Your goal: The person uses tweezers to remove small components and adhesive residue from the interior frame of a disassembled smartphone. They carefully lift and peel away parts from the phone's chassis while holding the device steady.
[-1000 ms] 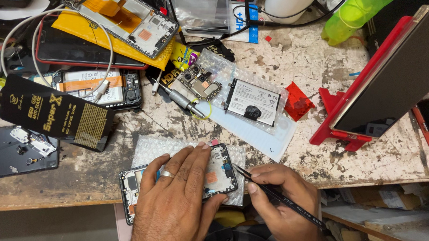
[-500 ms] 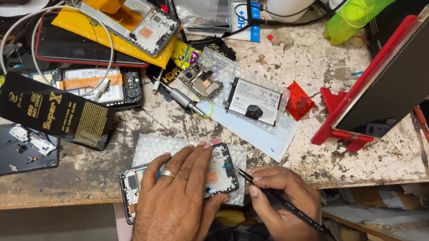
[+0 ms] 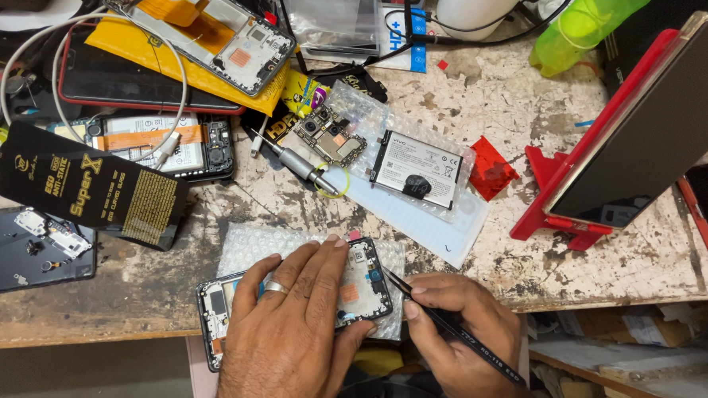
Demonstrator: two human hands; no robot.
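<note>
An opened phone frame [image 3: 360, 283] lies on a sheet of bubble wrap [image 3: 244, 250] at the worn table's front edge. My left hand [image 3: 289, 323], a ring on one finger, presses flat on the frame and covers its middle. My right hand [image 3: 463, 339] grips black tweezers [image 3: 452, 327] like a pen. Their tips touch the frame's right edge.
Behind lie a white battery [image 3: 415, 168], a small circuit board [image 3: 329, 136], a grey screwdriver [image 3: 296, 161], a black packet [image 3: 92, 186], other opened phones [image 3: 198, 25], a white cable [image 3: 58, 51], a red stand [image 3: 560, 220] bearing a phone, and a green bottle [image 3: 576, 26].
The hands have barely moved. The tweezers' tips stay at the frame's right edge.
</note>
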